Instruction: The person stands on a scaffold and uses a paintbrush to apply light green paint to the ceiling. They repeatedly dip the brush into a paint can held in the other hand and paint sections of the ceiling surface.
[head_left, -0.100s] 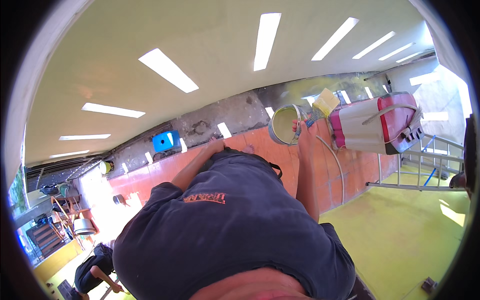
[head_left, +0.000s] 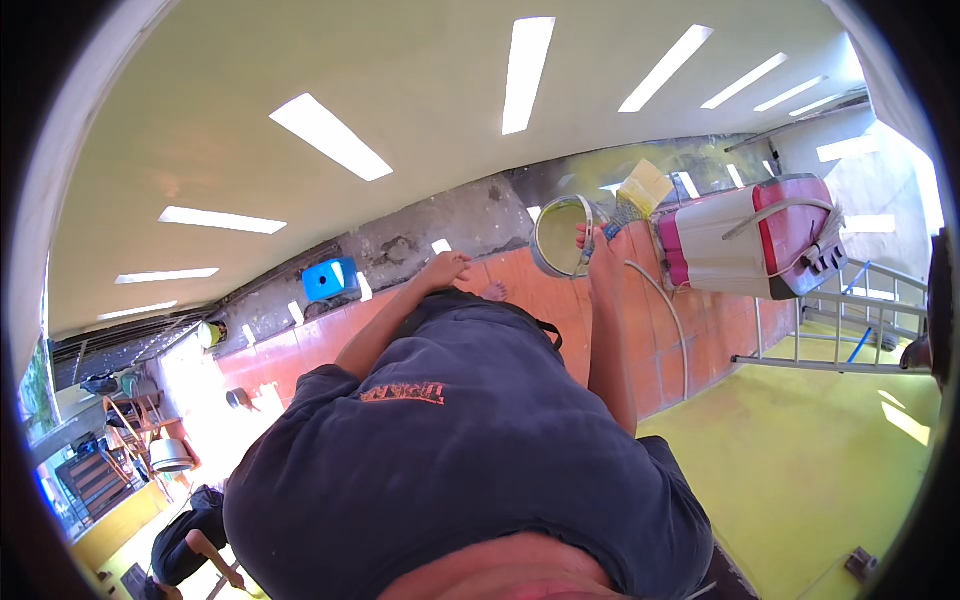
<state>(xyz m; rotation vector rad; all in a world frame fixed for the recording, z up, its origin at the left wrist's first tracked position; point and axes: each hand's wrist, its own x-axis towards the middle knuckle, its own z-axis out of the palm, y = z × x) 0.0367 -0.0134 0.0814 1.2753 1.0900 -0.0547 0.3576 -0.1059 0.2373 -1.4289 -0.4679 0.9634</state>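
My right hand (head_left: 600,250) is closed around a wide paint brush, its pale yellow bristle head (head_left: 645,188) raised above speckled blue lower parts, and is at the rim of a round bucket (head_left: 556,240) with pale yellowish contents; whether it grips the bucket too is unclear. My left hand (head_left: 448,268) is out in front of my body, fingers loosely bent and apart, with nothing seen in it. A pink-and-white appliance (head_left: 725,240) with a grey hose stands just right of the brush.
A blue plastic stool (head_left: 320,283) sits by the wall left. A metal ladder (head_left: 840,335) lies at the right beside the yellow floor (head_left: 790,470). Orange tiles (head_left: 650,360) run below the bucket. Another person (head_left: 190,540) bends at lower left, near chairs and clutter (head_left: 140,430).
My left hand has risen from the waist of my clothing and moved forward, so its fingers now show. My right hand, the brush and the bucket have shifted slightly upward and left in view.
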